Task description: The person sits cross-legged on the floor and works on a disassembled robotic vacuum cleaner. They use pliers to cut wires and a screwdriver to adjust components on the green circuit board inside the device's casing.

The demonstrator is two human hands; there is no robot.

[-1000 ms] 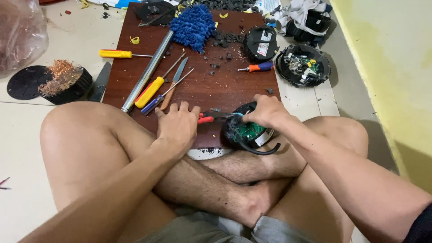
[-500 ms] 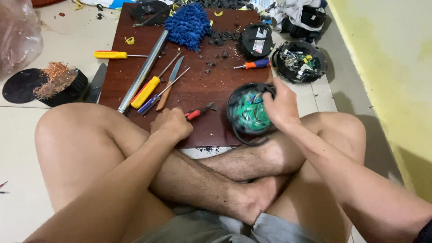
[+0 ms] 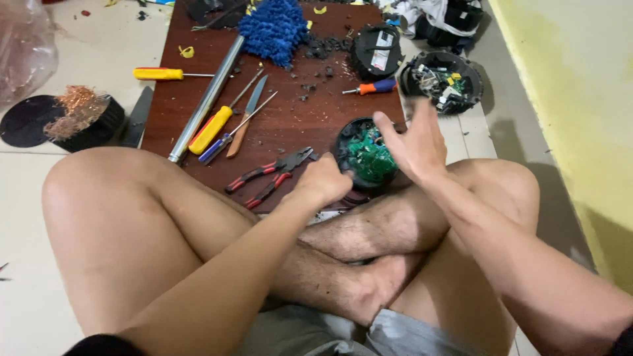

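black round housing (image 3: 364, 158) with green circuit board inside, at the near edge of the brown board (image 3: 290, 125); i judge it light, rigid, fragile inside, best held by the rim. left hand (image 3: 323, 181) closed on its rim; right hand (image 3: 412, 142) open, just beside. pliers (image 3: 267, 177) left of it.

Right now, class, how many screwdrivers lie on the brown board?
3: a yellow-handled screwdriver at the left edge, another yellow-handled one beside the metal tube, a small orange-and-blue one upper right. Clutter may hide others.
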